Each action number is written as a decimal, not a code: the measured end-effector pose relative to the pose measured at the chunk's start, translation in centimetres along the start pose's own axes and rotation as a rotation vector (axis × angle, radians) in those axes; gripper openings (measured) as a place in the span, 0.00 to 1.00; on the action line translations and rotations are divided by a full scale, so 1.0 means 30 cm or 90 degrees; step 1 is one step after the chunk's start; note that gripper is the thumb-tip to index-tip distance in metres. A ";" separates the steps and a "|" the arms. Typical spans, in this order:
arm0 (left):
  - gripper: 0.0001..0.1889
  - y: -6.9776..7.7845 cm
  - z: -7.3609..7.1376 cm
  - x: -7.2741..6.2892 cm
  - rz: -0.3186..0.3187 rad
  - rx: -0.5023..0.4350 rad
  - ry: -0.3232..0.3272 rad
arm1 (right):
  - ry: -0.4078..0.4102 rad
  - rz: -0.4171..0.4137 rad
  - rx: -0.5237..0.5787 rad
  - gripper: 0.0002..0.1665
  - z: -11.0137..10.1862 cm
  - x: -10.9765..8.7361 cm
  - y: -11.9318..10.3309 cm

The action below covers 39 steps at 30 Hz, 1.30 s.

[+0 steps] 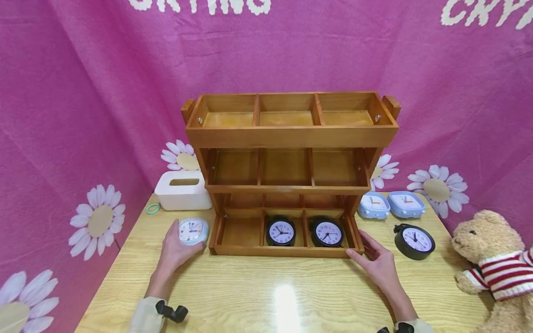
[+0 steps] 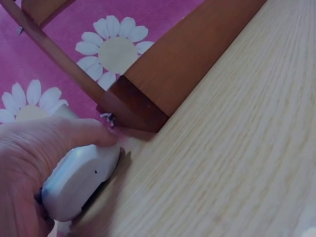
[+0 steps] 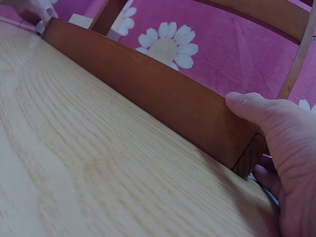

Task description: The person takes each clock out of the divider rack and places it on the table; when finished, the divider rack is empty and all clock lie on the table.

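My left hand (image 1: pixel 176 249) grips a small light-blue alarm clock (image 1: pixel 192 231) standing on the table just left of the wooden three-tier shelf (image 1: pixel 291 136). The left wrist view shows my fingers (image 2: pixel 34 148) wrapped over the clock's pale back (image 2: pixel 81 180) beside the shelf's corner (image 2: pixel 143 106). My right hand (image 1: pixel 376 261) rests against the shelf's bottom right corner. Its thumb (image 3: pixel 247 106) lies on the front board (image 3: pixel 148 94) and its fingers are fairly straight along the side. Two black clocks (image 1: pixel 281 231) (image 1: pixel 327 232) sit in the bottom tier's middle and right compartments.
A third black clock (image 1: pixel 414 240) lies on the table (image 1: pixel 266 291) at the right, with two light-blue clocks (image 1: pixel 374 205) (image 1: pixel 405 204) behind it. A teddy bear (image 1: pixel 491 263) sits at the far right. A white tissue box (image 1: pixel 183 189) and a green ring (image 1: pixel 152 208) are back left.
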<state>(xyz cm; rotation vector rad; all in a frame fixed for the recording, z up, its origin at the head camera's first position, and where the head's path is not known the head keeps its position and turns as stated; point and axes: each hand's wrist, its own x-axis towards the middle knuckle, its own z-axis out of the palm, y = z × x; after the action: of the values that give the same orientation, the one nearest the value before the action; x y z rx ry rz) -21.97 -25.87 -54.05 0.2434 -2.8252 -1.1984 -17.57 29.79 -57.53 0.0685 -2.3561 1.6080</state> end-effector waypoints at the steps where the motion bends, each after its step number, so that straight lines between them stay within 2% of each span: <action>1: 0.64 0.002 -0.001 -0.002 0.002 -0.002 -0.001 | 0.000 -0.001 0.000 0.40 -0.001 0.001 0.000; 9: 0.64 0.046 -0.021 -0.014 0.032 -0.020 0.027 | 0.003 -0.008 0.003 0.40 -0.003 0.010 0.010; 16: 0.62 0.084 -0.029 -0.017 0.052 -0.046 0.030 | 0.004 -0.001 -0.006 0.40 -0.006 0.013 0.003; 21: 0.58 0.102 -0.019 -0.036 0.059 -0.069 0.062 | 0.005 0.000 -0.011 0.41 -0.010 0.013 0.002; 25: 0.53 0.113 -0.004 -0.054 0.075 -0.088 0.105 | 0.005 -0.003 0.007 0.40 -0.004 0.014 0.002; 32: 0.46 0.141 0.044 -0.083 0.141 -0.108 0.164 | 0.002 -0.011 0.039 0.40 0.005 0.008 0.000; 35: 0.45 0.170 0.074 -0.096 0.175 -0.116 0.165 | 0.002 -0.010 0.036 0.40 0.005 0.003 -0.002; 39: 0.45 0.210 0.116 -0.107 0.222 -0.120 0.139 | 0.007 -0.005 0.025 0.40 0.005 -0.003 -0.003</action>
<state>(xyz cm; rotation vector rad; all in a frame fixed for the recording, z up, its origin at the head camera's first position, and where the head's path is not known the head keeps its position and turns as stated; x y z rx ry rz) -20.00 -18.54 -51.92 -0.1190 -2.4194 -1.2576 -17.48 29.62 -57.51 0.0770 -2.3139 1.6467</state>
